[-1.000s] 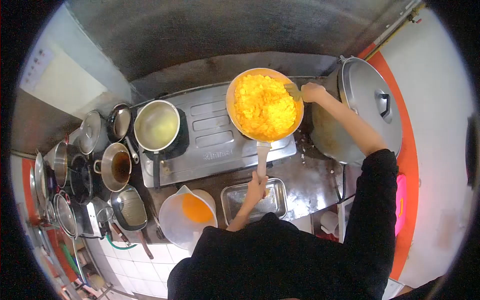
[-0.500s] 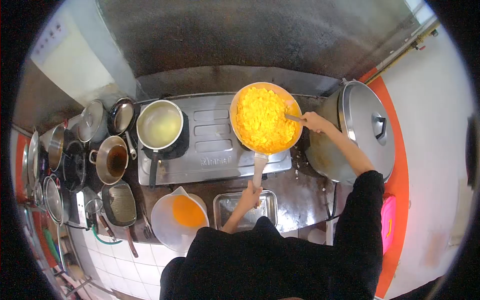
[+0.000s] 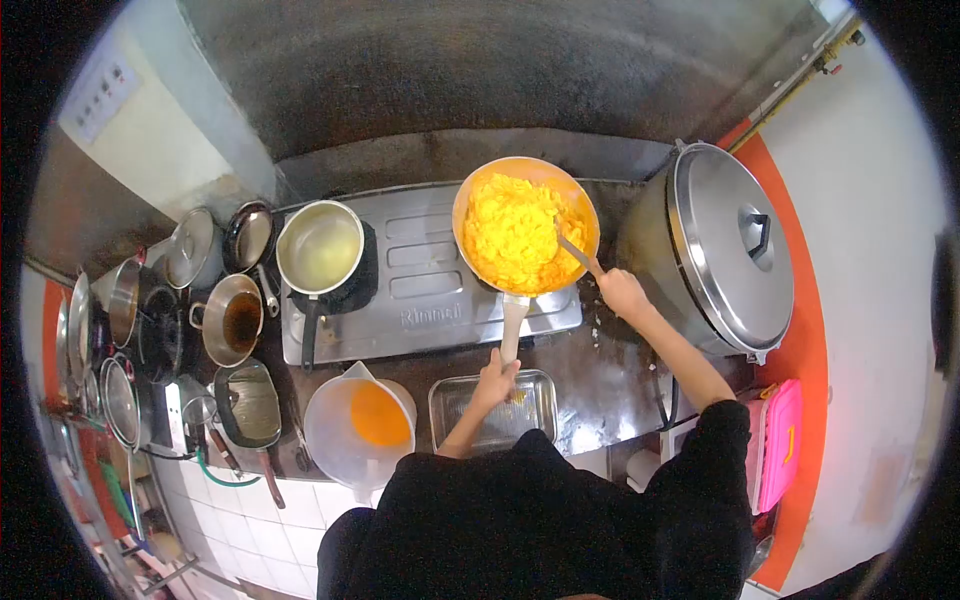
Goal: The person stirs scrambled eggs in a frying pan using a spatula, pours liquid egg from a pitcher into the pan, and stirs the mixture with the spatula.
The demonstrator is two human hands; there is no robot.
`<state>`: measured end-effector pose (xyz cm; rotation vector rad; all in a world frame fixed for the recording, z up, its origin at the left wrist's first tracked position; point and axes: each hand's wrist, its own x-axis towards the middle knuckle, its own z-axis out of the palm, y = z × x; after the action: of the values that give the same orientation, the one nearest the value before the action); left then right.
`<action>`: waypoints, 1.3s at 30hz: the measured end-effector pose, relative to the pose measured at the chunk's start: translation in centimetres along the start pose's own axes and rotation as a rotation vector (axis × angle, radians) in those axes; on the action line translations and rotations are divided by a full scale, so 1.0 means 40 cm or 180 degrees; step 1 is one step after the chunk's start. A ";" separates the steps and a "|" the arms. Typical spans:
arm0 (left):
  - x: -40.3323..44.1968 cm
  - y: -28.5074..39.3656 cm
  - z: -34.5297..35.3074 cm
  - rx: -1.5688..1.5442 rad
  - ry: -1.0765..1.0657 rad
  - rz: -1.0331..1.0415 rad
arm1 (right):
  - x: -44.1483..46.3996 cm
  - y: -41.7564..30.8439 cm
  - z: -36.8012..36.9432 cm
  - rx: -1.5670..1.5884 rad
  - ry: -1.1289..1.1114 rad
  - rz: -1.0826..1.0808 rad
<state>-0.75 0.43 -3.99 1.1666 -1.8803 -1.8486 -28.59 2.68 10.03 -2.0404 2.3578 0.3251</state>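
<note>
My left hand (image 3: 496, 381) is closed round the light handle of a frying pan (image 3: 462, 228) on the right side of the stove. Yellow scrambled egg (image 3: 512, 232) fills much of the pan. With my right hand (image 3: 621, 292), at the pan's lower right, I grip a spatula (image 3: 577, 253) whose far end is sunk in the egg. Below the pan, by my left hand, lies a rectangular metal tray (image 3: 541, 408). A translucent pitcher (image 3: 335, 430) holding orange liquid stands to the left of the tray.
A saucepan (image 3: 320, 247) with pale yellow liquid sits on the stove's (image 3: 430, 318) left side. Several pans and a pot with brown liquid (image 3: 233, 320) crowd the far left. On the right are a large lidded pot (image 3: 725, 240) and a pink box (image 3: 780, 445).
My right hand has moved down from the pan's right edge, and the spatula reaches further into the egg, which has shifted and heaped up. My left hand still grips the handle.
</note>
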 end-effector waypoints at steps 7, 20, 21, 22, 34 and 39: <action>-0.028 0.101 -0.029 -0.0565 -0.0335 -0.0577 | -0.103 -0.097 0.015 0.0328 0.0262 0.0160; -0.032 0.112 -0.027 -0.0486 -0.0248 -0.0656 | -0.202 -0.194 -0.123 0.0260 0.0240 0.0505; -0.032 0.112 -0.027 -0.0498 -0.0278 -0.0638 | -0.186 -0.208 -0.106 0.0227 0.0238 0.0491; -0.033 0.113 -0.029 -0.0506 -0.0306 -0.0621 | -0.162 -0.221 -0.085 0.0199 0.0238 0.0476; -0.034 0.107 -0.032 -0.0605 -0.0260 -0.0541 | -0.033 -0.027 -0.194 0.1450 0.0376 0.0355; -0.033 0.111 -0.026 -0.0598 -0.0282 -0.0539 | -0.079 -0.161 -0.163 0.0617 -0.0310 0.0787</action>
<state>-0.78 0.00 0.74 1.2304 -1.6518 -2.1475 -20.96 3.89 15.87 -1.6183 2.4738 0.1836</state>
